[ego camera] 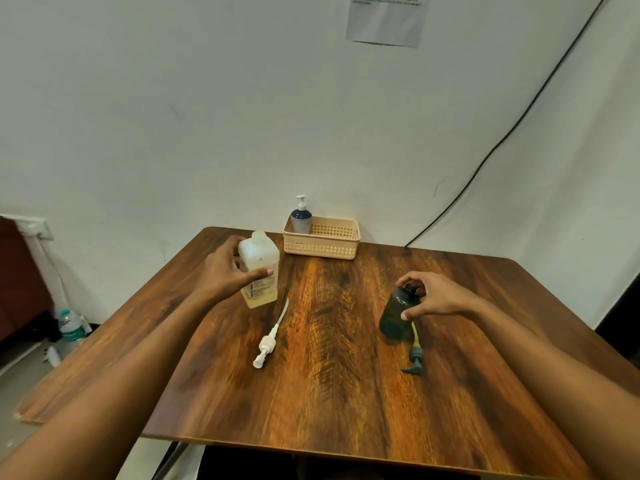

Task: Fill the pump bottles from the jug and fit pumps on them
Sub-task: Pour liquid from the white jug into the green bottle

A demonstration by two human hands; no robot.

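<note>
A translucent white jug (260,258) with yellowish liquid in its lower part stands upright at the table's middle left; my left hand (228,271) grips its side. A dark green bottle (394,317) with no pump on it stands at the right, and my right hand (433,296) holds it around the neck and shoulder. Its green pump (415,358) with a yellowish tube lies on the table just in front of it. A white pump (268,342) with a long tube lies in front of the jug. A blue bottle with a white pump fitted (301,216) stands in the beige basket (325,247).
The wooden table (329,358) ends against a white wall at the back. A black cable (502,140) runs down the wall to the table's back right. A plastic water bottle (71,325) stands on the floor at the left.
</note>
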